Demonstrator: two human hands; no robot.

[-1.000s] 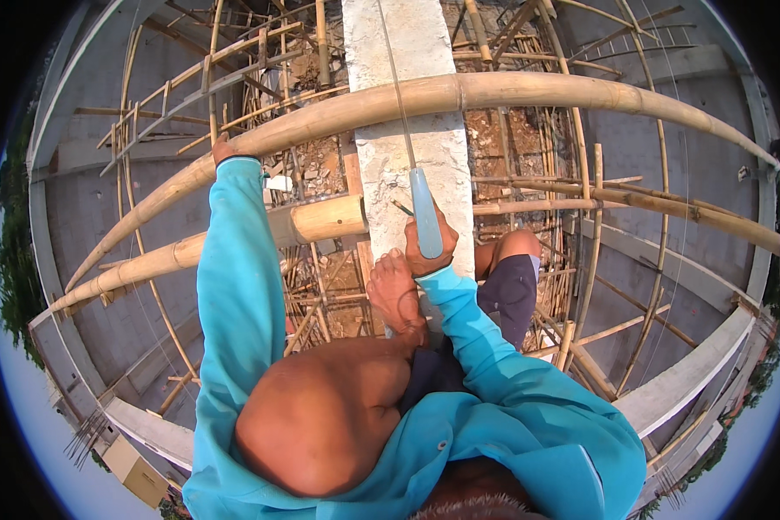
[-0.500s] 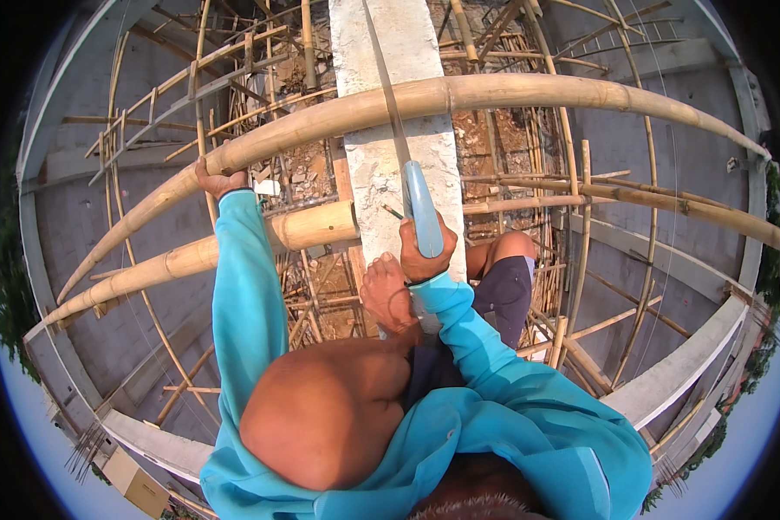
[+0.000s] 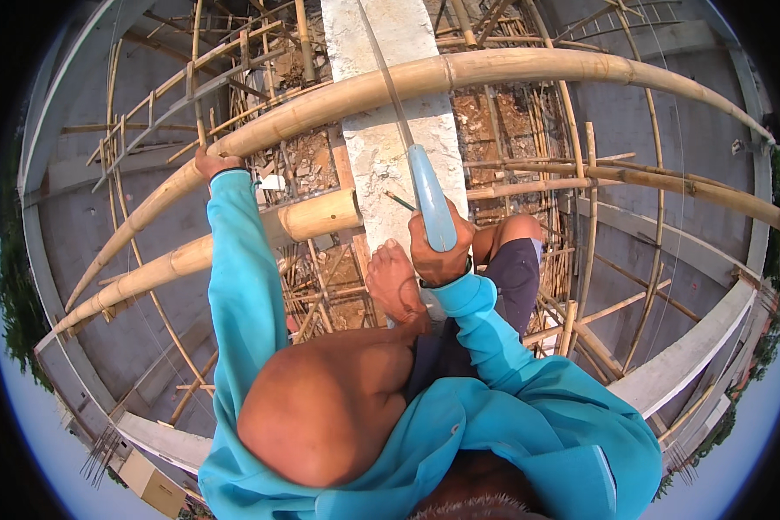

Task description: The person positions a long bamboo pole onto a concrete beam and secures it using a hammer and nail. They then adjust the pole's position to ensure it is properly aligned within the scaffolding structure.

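A long, thick bamboo pole point(image 3: 364, 94) lies crosswise in front of me over a concrete beam point(image 3: 381, 139). My left hand point(image 3: 219, 163) is closed round this pole, left of the beam. In my right hand point(image 3: 442, 247) is the light blue handle of a handsaw point(image 3: 432, 195), its fingers wrapped about it. The saw's narrow blade runs away from me across the pole; whether its teeth have cut in, I cannot tell. A thin dark green pencil point(image 3: 398, 200) sticks out beside the right hand, apparently held there as well.
My bare foot point(image 3: 395, 279) rests on the beam. A second bamboo pole point(image 3: 321, 217) ends at the beam's left edge. Bamboo scaffolding point(image 3: 588, 225) stands on both sides, with rubble point(image 3: 485, 130) far below. Another pole point(image 3: 711, 195) reaches out to the right.
The whole view has shifted slightly, so the pole appears higher in the picture. The saw handle sits slightly farther from the pole. Both hands keep their grips.
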